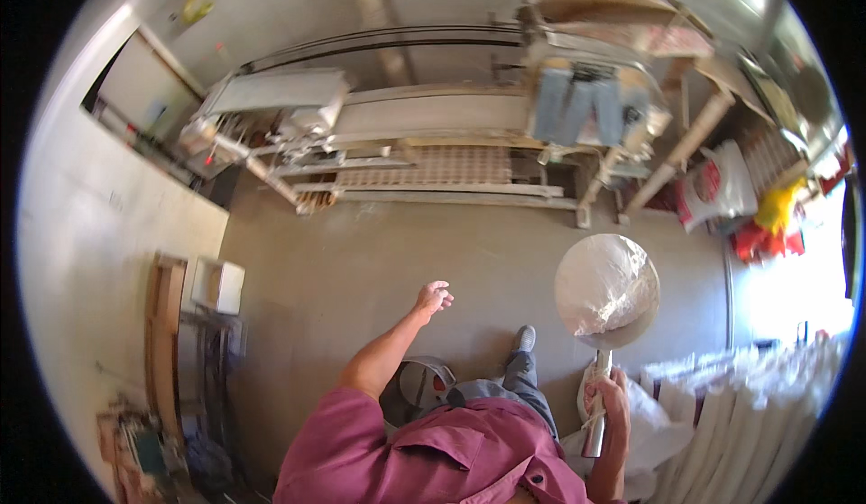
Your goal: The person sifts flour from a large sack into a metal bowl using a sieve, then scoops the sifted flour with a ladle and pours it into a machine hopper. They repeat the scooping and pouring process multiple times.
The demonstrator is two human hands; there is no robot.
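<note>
My right hand (613,398) is wrapped round the handle of a large round metal scoop (604,360), held out to my right. White powder (603,279) is heaped in its bowl, with bare metal along the lower right side. In front of my body, my left hand (435,297) hangs in the air over the floor, fingers loosely bent and nothing in them. A white plastic bag (645,427) lies beside my right forearm; its contents are hidden.
A long machine with a conveyor belt (433,116) crosses the far side. Stacked white sacks (767,414) stand at the lower right. A grey round bin (417,382) is by my legs. Wooden boards (165,333) and a white box (217,286) stand along the left wall.
</note>
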